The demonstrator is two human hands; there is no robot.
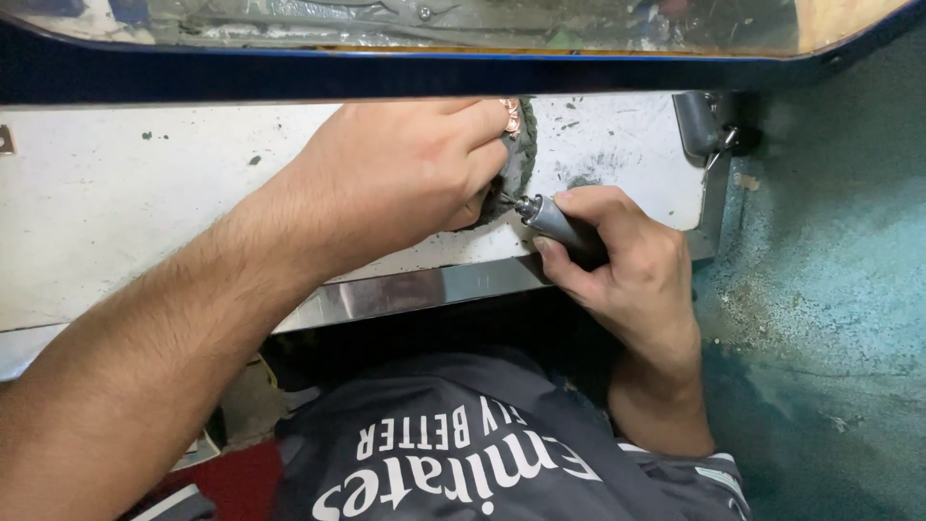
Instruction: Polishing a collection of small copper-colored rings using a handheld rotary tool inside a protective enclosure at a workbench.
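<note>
Copper-coloured metal, a small piece (pixel 510 117), sat pinched in the fingers of the left hand (pixel 405 169), pressed against a dark grey pad (pixel 519 159) near the far edge of the white bench (pixel 125 203). Just beside it, the right hand (pixel 622 265) was wrapped closed around a grey rotary tool (pixel 555 220), whose tip touched the pad's lower edge. A steel strip (pixel 415 291) ran along the bench's near edge.

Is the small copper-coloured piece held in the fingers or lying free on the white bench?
Held. The left hand pinches the copper-coloured piece against a dark pad, while the right hand points a grey tool at it.
</note>
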